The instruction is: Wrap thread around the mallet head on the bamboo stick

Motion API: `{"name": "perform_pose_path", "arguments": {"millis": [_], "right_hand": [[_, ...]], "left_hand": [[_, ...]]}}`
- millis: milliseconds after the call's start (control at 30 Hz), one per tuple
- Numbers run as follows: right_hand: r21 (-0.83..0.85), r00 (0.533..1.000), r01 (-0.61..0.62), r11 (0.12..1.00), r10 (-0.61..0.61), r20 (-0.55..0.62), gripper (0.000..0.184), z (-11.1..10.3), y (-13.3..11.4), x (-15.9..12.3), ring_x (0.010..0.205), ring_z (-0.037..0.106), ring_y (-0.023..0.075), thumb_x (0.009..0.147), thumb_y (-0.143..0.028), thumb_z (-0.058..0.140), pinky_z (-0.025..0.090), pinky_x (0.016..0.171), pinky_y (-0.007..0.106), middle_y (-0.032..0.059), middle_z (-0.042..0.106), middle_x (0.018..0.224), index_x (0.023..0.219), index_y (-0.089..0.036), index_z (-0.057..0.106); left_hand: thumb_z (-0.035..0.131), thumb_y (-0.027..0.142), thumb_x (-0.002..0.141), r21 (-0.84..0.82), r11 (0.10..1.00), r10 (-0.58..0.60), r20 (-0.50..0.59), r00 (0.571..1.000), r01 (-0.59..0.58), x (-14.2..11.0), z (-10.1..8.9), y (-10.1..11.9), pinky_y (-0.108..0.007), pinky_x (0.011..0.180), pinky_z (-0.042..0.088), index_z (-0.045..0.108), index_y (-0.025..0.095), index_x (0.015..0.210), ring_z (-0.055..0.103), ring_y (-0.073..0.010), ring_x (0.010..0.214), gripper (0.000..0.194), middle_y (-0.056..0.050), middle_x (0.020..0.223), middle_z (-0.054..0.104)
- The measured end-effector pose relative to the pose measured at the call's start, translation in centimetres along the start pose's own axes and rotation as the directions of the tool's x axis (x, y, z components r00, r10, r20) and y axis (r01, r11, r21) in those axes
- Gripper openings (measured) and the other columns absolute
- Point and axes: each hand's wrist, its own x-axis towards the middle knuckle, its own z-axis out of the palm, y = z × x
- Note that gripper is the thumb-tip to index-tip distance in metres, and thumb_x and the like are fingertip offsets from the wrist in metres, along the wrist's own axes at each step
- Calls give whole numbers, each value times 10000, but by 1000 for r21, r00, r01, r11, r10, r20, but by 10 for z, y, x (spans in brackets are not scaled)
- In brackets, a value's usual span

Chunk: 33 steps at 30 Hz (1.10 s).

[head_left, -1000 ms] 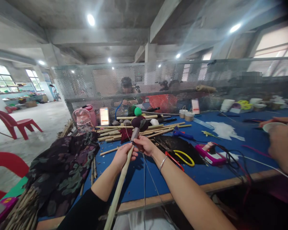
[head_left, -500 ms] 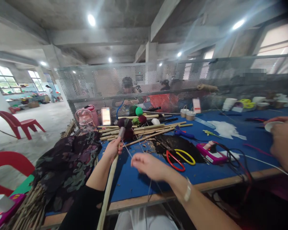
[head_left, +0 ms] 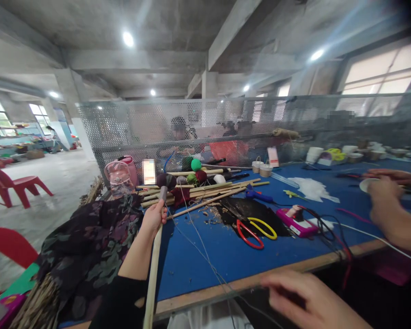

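My left hand [head_left: 154, 217] is closed around a pale wooden stick [head_left: 154, 274], which slants up from the lower edge of the view. Just above my fingers, the stick's upper end has a grey wrapped section [head_left: 163, 193]. Thin grey thread [head_left: 205, 256] runs from near this end across the blue tabletop and over its front edge. At the lower right, my right hand [head_left: 304, 297] is off the table edge, slightly blurred, with its fingers partly bent and apart. No held thing shows in it.
Red-and-yellow-handled scissors [head_left: 250, 233] lie on a black cloth beside a blue glue gun [head_left: 258, 195]. Wooden sticks [head_left: 219, 192] and yarn balls [head_left: 201, 176] lie behind. A purple power strip [head_left: 296, 224] trails cables. A co-worker's hands [head_left: 387, 201] are at right; dark floral fabric [head_left: 96, 251] lies left.
My right hand has moved away from the stick, down and to the right past the table edge. My left hand keeps its hold on the stick. The view has shifted slightly.
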Motion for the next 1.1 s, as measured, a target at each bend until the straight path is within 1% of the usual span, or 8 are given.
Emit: {"name": "perform_pose_path", "arguments": {"millis": [100, 200, 367, 500, 733, 900, 1000, 1100], "right_hand": [[139, 976, -10, 990, -21, 215, 272, 8, -9, 73, 568, 548, 165, 793, -415, 475, 399, 543, 263, 49, 622, 613, 684, -232, 644], [164, 956, 61, 985, -105, 275, 253, 38, -11, 161, 490, 495, 133, 751, -385, 528, 362, 497, 240, 16, 578, 532, 641, -178, 623], [-161, 999, -40, 986, 34, -42, 297, 99, -10, 266, 537, 512, 144, 681, -409, 604, 328, 508, 239, 47, 582, 523, 522, -158, 614], [-205, 997, -79, 976, 75, -27, 276, 115, -21, 302, 532, 537, 170, 513, -216, 733, 324, 500, 248, 58, 523, 430, 365, -159, 507], [9, 996, 55, 998, -54, -71, 373, 55, -72, 369, 421, 461, 102, 842, -295, 412, 317, 435, 225, 41, 554, 509, 516, -156, 530], [279, 960, 220, 935, -157, -232, 275, 16, -115, 388, 468, 462, 78, 845, -285, 422, 306, 465, 196, 6, 539, 576, 657, -131, 553], [77, 888, 341, 937, -293, -355, 295, -3, -133, 383, 505, 440, 94, 821, -294, 451, 315, 529, 219, -20, 463, 502, 595, -132, 550], [-156, 758, 446, 881, -465, -457, 306, -25, -152, 364, 597, 462, 118, 816, -289, 447, 326, 608, 248, -6, 488, 556, 557, -148, 527]], "left_hand": [[670, 569, 579, 10, 1000, -21, -15, 1000, 21, 0, 2, -1, -147, 317, 234, 455, 148, 665, 354, -24, 350, 480, 53, 515, 454], [666, 555, 597, 11, 999, -53, -21, 998, 54, 0, 3, -3, -151, 313, 245, 450, 156, 656, 347, -26, 343, 457, 53, 512, 457], [641, 508, 664, -1, 997, -78, -36, 996, 78, 6, 1, -9, -155, 310, 249, 460, 161, 646, 337, -28, 341, 391, 51, 505, 457], [599, 452, 729, -20, 995, -96, -48, 994, 95, 11, -5, -11, -158, 313, 257, 473, 161, 630, 342, -33, 351, 332, 46, 501, 456], [614, 466, 704, -68, 993, -98, -52, 994, 94, 9, -6, -5, -157, 307, 255, 483, 161, 657, 332, -26, 348, 335, 48, 519, 460], [644, 479, 663, -80, 992, -104, -36, 994, 101, 7, -4, -3, -148, 304, 250, 486, 165, 638, 348, -23, 353, 353, 47, 522, 473], [655, 514, 629, -73, 994, -86, -45, 995, 83, 8, -4, -3, -153, 307, 251, 486, 157, 608, 344, -25, 348, 396, 48, 482, 452], [671, 553, 576, -82, 994, -74, -43, 996, 71, 8, -5, -2, -162, 312, 239, 480, 147, 603, 328, -23, 338, 450, 55, 465, 432]]}}
